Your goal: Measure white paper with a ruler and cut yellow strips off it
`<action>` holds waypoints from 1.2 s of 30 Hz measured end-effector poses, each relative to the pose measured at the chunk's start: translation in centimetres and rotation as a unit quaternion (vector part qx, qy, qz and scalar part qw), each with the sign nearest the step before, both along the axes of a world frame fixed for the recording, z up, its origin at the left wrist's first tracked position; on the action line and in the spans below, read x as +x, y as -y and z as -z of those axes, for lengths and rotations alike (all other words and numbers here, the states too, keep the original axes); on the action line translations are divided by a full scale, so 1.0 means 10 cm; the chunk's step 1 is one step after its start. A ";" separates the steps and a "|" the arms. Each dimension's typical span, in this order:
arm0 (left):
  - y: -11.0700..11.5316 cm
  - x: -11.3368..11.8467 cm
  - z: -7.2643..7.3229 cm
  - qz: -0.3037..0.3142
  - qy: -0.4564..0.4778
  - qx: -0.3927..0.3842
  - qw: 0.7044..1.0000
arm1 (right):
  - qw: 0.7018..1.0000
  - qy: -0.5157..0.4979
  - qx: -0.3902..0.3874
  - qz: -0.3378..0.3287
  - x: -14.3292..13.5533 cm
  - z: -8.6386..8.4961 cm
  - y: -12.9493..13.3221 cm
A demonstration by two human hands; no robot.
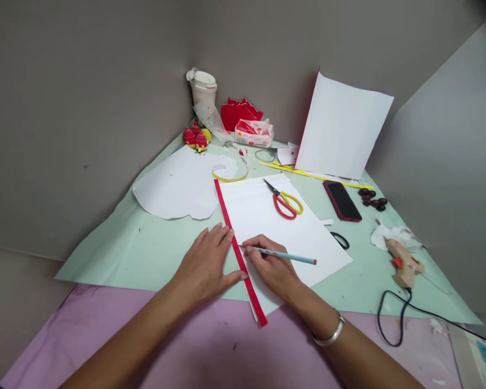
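Note:
My right hand grips a light blue pencil, its tip at the edge of a long red strip. The strip lies along the left side of a white sheet and sticks out past its near corner. My left hand lies flat with fingers stretched out, its fingertips and thumb pressing on the strip. On the sheet rests a pair of scissors with one red and one yellow handle, blades pointing away to the left.
Right of the sheet lie a phone, dark brown beads and a corded glue gun. A white panel leans on the wall. Behind stand a white cup, small red-yellow figures and a tissue pack. Loose white paper lies left.

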State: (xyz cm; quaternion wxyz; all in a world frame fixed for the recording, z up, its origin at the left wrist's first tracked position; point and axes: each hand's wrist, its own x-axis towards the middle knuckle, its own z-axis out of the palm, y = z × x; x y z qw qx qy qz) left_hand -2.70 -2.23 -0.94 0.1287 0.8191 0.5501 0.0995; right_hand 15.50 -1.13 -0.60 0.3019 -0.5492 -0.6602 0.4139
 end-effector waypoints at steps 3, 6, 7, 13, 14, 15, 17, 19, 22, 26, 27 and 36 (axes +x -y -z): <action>0.00 -0.01 0.01 -0.002 0.009 0.007 1.000 | 1.000 0.003 -0.004 0.001 0.01 -0.01 0.02; 0.00 -0.01 0.02 -0.001 0.007 0.004 1.000 | 1.000 0.005 -0.006 0.000 0.01 -0.02 0.04; 0.00 -0.01 0.02 -0.002 0.004 0.001 1.000 | 1.000 0.005 -0.005 0.001 0.02 -0.02 0.05; -0.01 -0.01 0.02 -0.006 -0.002 -0.010 1.000 | 1.000 0.010 -0.004 0.004 0.03 -0.02 0.09; -0.01 0.00 0.02 -0.006 0.000 -0.010 1.000 | 1.000 0.011 -0.004 0.005 0.04 -0.02 0.09; -0.01 0.00 0.02 -0.006 0.001 -0.010 1.000 | 1.000 0.012 -0.004 0.005 0.04 -0.02 0.10; -0.01 0.00 0.02 -0.008 -0.001 -0.013 1.000 | 1.000 0.015 -0.005 0.006 0.05 -0.02 0.12; -0.01 0.00 0.02 -0.007 -0.006 -0.015 1.000 | 1.000 0.017 -0.005 0.007 0.06 -0.02 0.14; -0.01 0.00 0.02 -0.005 -0.012 -0.014 1.000 | 1.000 0.020 -0.007 0.007 0.07 -0.01 0.16; -0.01 0.01 0.00 -0.004 -0.018 -0.014 1.000 | 1.000 0.025 -0.011 0.008 0.09 -0.02 0.19; -0.01 0.01 -0.01 -0.002 -0.019 -0.013 1.000 | 1.000 0.026 -0.011 0.008 0.09 -0.02 0.20; -0.02 0.00 0.01 0.002 -0.012 -0.001 1.000 | 0.999 0.041 -0.019 0.012 0.12 -0.08 0.26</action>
